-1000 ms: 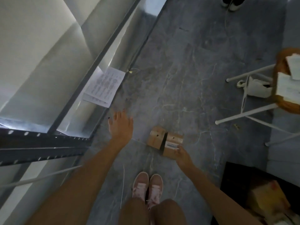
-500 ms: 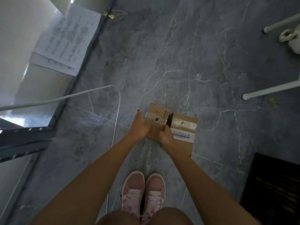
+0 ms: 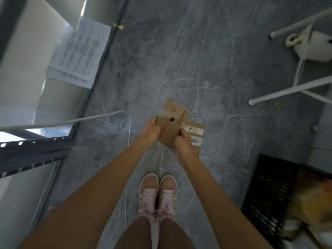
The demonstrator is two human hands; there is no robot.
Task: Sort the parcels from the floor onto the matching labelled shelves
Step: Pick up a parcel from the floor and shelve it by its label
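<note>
A small brown cardboard parcel (image 3: 172,121) with a dark spot and red marks on its top is held between both hands, raised a little off the grey floor. My left hand (image 3: 151,129) grips its left edge and my right hand (image 3: 183,142) grips its near right corner. A second cardboard parcel (image 3: 196,131) with clear tape and a white label lies on the floor just right of it, partly hidden by my right hand. The grey metal shelf rack (image 3: 36,144) stands at the left.
Printed sheets (image 3: 80,53) lie on the low shelf at the left. A white cable (image 3: 71,121) runs across the floor. White stool legs (image 3: 287,90) and a white bag (image 3: 316,47) are at the right. A black crate (image 3: 269,194) with parcels sits at the bottom right. My pink shoes (image 3: 158,193) are below.
My left hand swung from open air onto the left parcel, my right hand moved from the right parcel to it, and both now hold it slightly raised. The view tilted down.
</note>
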